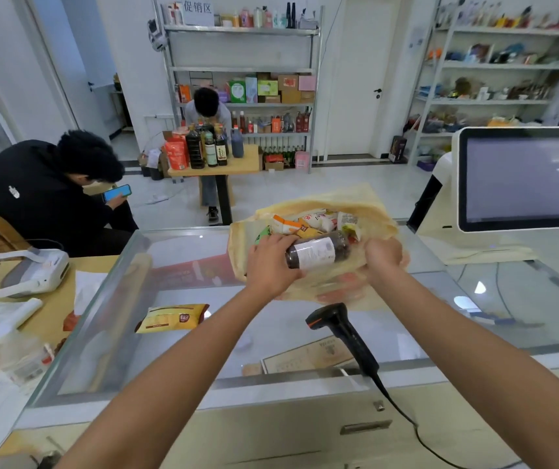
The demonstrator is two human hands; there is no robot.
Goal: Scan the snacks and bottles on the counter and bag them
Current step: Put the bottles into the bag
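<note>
Glass counter [440, 319] — scanner [342, 333], yellow snack packet [173, 318]

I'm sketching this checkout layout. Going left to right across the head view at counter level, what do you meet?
White device → yellow snack packet → left hand → dark bottle it holds → right hand gripping the edge of the plastic bag → checkout screen.

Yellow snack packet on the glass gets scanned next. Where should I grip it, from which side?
Come from above and pinch the yellow snack packet across its narrow width, near the middle. It lies flat on the glass counter, long axis left to right, so both long edges look reachable.
</note>
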